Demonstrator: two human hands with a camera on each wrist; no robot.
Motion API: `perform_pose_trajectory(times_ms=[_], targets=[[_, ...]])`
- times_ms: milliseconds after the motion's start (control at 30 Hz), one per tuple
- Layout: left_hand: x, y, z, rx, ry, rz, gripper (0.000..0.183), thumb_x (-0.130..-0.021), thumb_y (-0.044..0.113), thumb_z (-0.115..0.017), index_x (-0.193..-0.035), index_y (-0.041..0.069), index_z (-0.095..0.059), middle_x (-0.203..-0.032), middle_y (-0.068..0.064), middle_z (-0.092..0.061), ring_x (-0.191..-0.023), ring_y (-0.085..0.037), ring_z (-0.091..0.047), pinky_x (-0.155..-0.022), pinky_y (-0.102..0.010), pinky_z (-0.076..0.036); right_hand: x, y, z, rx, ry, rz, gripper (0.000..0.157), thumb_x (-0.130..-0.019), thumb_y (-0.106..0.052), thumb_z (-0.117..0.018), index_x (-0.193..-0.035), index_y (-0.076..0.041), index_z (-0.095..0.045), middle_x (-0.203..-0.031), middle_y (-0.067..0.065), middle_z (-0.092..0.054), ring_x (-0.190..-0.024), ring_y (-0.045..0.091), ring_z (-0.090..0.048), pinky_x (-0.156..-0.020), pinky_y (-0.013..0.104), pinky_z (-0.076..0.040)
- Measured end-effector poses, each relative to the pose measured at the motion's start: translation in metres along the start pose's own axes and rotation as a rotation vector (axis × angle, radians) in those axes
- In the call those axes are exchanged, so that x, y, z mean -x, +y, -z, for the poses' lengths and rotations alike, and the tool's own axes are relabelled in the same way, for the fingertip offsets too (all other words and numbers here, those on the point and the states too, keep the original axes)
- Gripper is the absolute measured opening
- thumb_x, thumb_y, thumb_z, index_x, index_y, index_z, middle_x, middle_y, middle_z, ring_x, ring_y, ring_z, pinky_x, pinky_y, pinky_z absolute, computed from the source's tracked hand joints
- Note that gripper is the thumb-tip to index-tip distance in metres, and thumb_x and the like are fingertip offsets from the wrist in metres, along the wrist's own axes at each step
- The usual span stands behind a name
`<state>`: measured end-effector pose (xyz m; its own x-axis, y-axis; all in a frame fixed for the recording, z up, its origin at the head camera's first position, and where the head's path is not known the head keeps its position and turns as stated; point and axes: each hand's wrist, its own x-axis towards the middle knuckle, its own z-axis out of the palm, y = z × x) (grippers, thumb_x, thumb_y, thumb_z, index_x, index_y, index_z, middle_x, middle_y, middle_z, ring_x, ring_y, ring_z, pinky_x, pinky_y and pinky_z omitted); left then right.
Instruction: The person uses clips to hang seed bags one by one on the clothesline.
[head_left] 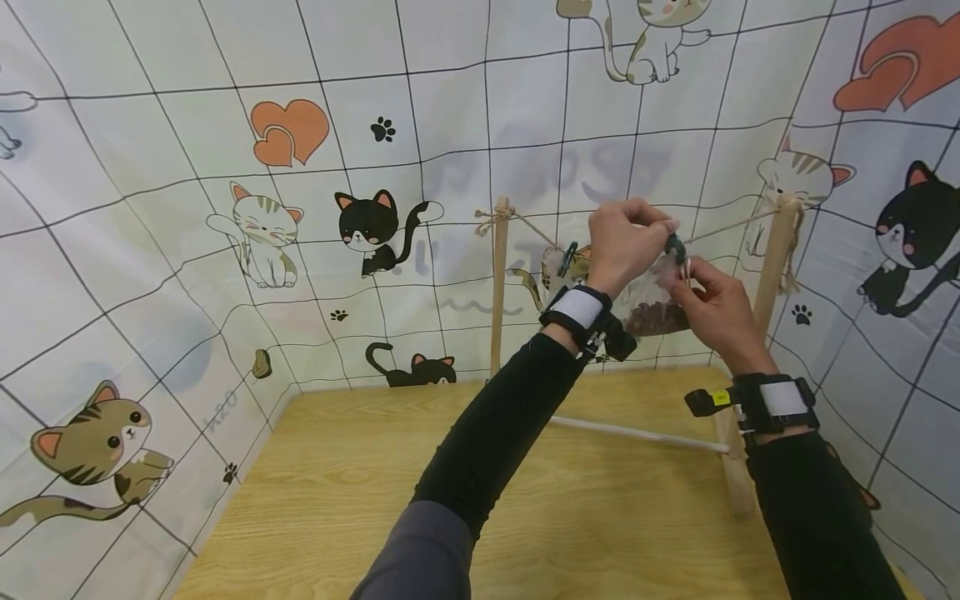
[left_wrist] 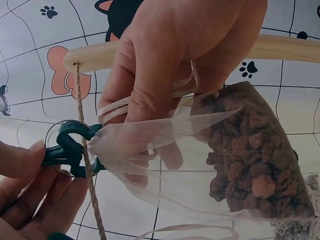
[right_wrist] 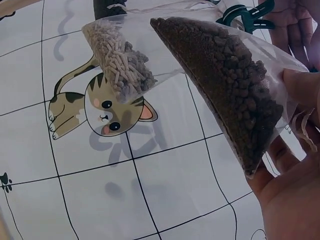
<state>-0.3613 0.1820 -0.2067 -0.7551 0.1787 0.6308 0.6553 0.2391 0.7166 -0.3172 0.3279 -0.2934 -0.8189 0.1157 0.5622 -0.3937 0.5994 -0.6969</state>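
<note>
My left hand [head_left: 628, 246] pinches the handles of a green plastic clip [left_wrist: 72, 150] beside the twine line. The clip's jaws stand spread about the twine and the gathered neck of a sheer drawstring bag [left_wrist: 170, 132]. Reddish-brown lumps [left_wrist: 255, 170] fill the bag's bottom. My right hand [head_left: 716, 304] holds this bag near its neck, with the white drawstring [left_wrist: 115, 107] looped over the fingers. A second sheer bag [right_wrist: 122, 60] with pale pellets and grey bits is close by in the right wrist view.
Twine [head_left: 731, 227] is strung between two wooden posts, the left post [head_left: 498, 292] and the right post [head_left: 778, 258]. Another green clip [head_left: 567, 258] is on the twine further left. A white rod [head_left: 637, 433] runs low above the wooden table [head_left: 360, 483]. Cat-printed sheeting surrounds it.
</note>
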Motion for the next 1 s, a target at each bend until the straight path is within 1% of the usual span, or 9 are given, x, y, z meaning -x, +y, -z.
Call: perform_pose_trajectory(times_ms=[133,200,267,367,467,500,567,833,1000], targets=[[0.001,0.0,0.0,-0.018,-0.022,0.002,0.006,-0.087,0.019,-0.073,-0.083,0.016,-0.077,-0.078,0.014,-0.067,-0.082,0.004,-0.057,-0.069,-0.009,-0.044,0.0,0.001,-0.002,0.002,0.001,0.015,0.037,-0.1,-0.044,-0.052,-0.108,-0.008,-0.056,-0.124,0.0,-0.056,-0.111,0.011,-0.05,-0.098,0.054,-0.043],[0.001,0.0,0.001,-0.03,-0.041,0.006,0.005,-0.085,0.021,-0.076,-0.085,0.017,-0.077,-0.079,0.014,-0.067,-0.081,0.004,-0.057,-0.067,-0.01,-0.045,0.001,0.003,-0.002,0.0,-0.003,0.02,0.037,-0.1,-0.043,-0.052,-0.113,-0.01,-0.059,-0.128,0.002,-0.057,-0.113,0.011,-0.051,-0.1,0.054,-0.043],[0.002,0.0,0.002,-0.038,-0.069,0.005,0.009,-0.083,0.024,-0.079,-0.088,0.016,-0.077,-0.081,0.013,-0.067,-0.08,0.004,-0.057,-0.066,-0.01,-0.046,0.001,0.005,-0.002,-0.002,-0.008,0.023,0.037,-0.101,-0.042,-0.052,-0.118,-0.01,-0.06,-0.132,0.003,-0.056,-0.113,0.01,-0.051,-0.101,0.054,-0.043],[0.004,0.0,0.004,-0.056,-0.109,-0.006,0.019,-0.081,0.028,-0.081,-0.094,0.016,-0.076,-0.084,0.013,-0.067,-0.077,0.004,-0.057,-0.065,-0.009,-0.047,0.003,0.006,-0.003,-0.007,-0.011,0.025,0.038,-0.101,-0.041,-0.052,-0.122,-0.01,-0.06,-0.133,0.005,-0.056,-0.111,0.01,-0.051,-0.098,0.042,-0.046],[0.004,-0.001,0.006,-0.065,-0.135,-0.019,0.023,-0.08,0.029,-0.081,-0.098,0.015,-0.075,-0.085,0.012,-0.068,-0.076,0.006,-0.058,-0.065,-0.008,-0.047,0.005,0.007,-0.004,-0.021,-0.006,0.017,0.038,-0.101,-0.041,-0.052,-0.119,-0.01,-0.06,-0.124,0.004,-0.058,-0.105,0.011,-0.052,-0.085,0.029,-0.046],[0.003,-0.001,0.006,-0.069,-0.138,-0.021,0.024,-0.08,0.03,-0.081,-0.098,0.015,-0.074,-0.085,0.012,-0.068,-0.076,0.006,-0.058,-0.065,-0.008,-0.047,0.006,0.007,-0.005,-0.025,-0.004,0.013,0.038,-0.101,-0.042,-0.052,-0.12,-0.01,-0.06,-0.122,0.004,-0.058,-0.104,0.012,-0.052,-0.081,0.026,-0.045],[0.003,-0.002,0.006,-0.069,-0.147,-0.026,0.026,-0.08,0.03,-0.081,-0.099,0.015,-0.073,-0.086,0.011,-0.068,-0.076,0.006,-0.059,-0.065,-0.008,-0.047,0.007,0.009,-0.006,-0.031,0.003,-0.002,0.039,-0.1,-0.044,-0.052,-0.121,-0.012,-0.061,-0.118,0.003,-0.059,-0.103,0.012,-0.053,-0.078,0.022,-0.044],[0.006,-0.006,0.01,-0.158,-0.212,-0.049,0.032,-0.082,0.038,-0.078,-0.103,0.016,-0.07,-0.091,0.011,-0.065,-0.082,0.005,-0.058,-0.067,-0.009,-0.047,0.015,0.017,-0.011,-0.057,0.023,-0.073,0.044,-0.099,-0.047,-0.053,-0.124,-0.013,-0.062,-0.116,0.003,-0.063,-0.104,0.013,-0.054,-0.08,0.024,-0.044],[0.006,-0.008,0.013,-0.173,-0.242,-0.04,0.034,-0.083,0.039,-0.078,-0.107,0.017,-0.07,-0.093,0.012,-0.065,-0.084,0.003,-0.058,-0.067,-0.01,-0.048,0.017,0.021,-0.015,-0.096,0.01,-0.074,0.044,-0.1,-0.046,-0.052,-0.126,-0.012,-0.062,-0.117,0.005,-0.064,-0.105,0.014,-0.055,-0.081,0.026,-0.045]])
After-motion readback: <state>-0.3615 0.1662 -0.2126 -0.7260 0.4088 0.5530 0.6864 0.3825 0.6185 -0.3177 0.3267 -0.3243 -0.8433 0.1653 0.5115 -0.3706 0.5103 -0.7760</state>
